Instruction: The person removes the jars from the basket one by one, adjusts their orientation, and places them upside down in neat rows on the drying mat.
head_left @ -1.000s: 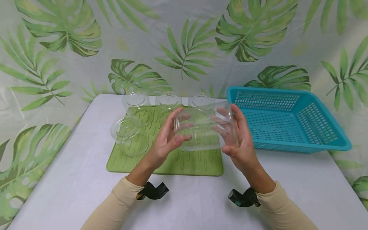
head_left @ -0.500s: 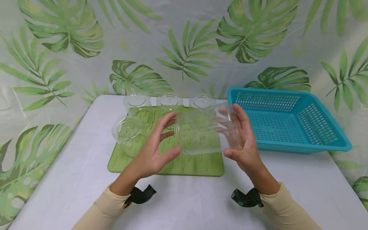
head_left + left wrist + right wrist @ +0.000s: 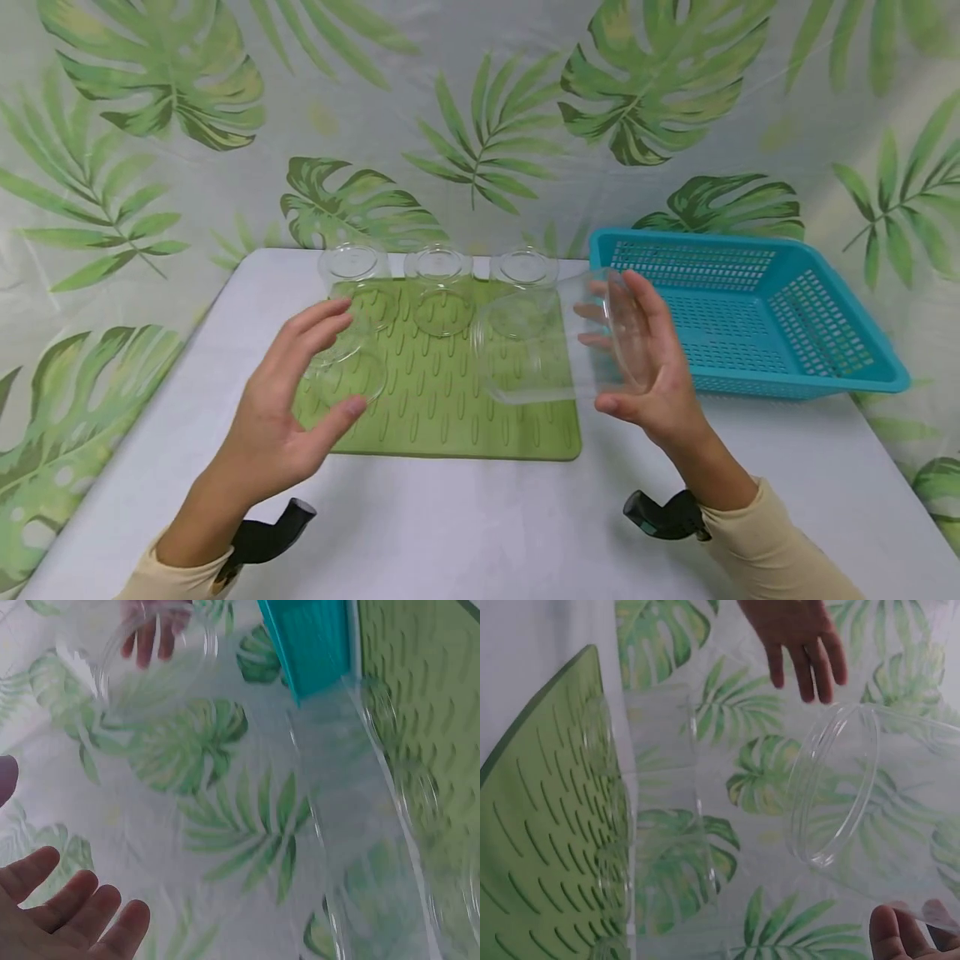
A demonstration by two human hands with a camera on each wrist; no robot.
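Note:
A clear see-through jar lies sideways in the air above the green ribbed mat, its ringed mouth facing left. My right hand grips it around the base end, thumb below and fingers behind the clear wall. My left hand is apart from the jar, fingers and thumb spread with nothing between them. It overlaps another clear jar at the mat's left, partly hiding it. In the right wrist view the held jar's ringed mouth shows, with the left hand beyond it.
Three more clear jars stand in a row along the mat's back edge: a left one, a middle one and a right one. A blue perforated basket sits at the right. Behind the white table hangs a leaf-print cloth.
My left hand has let go of the jar's mouth end and moved left and toward me. The right hand keeps holding the jar, which has shifted slightly right.

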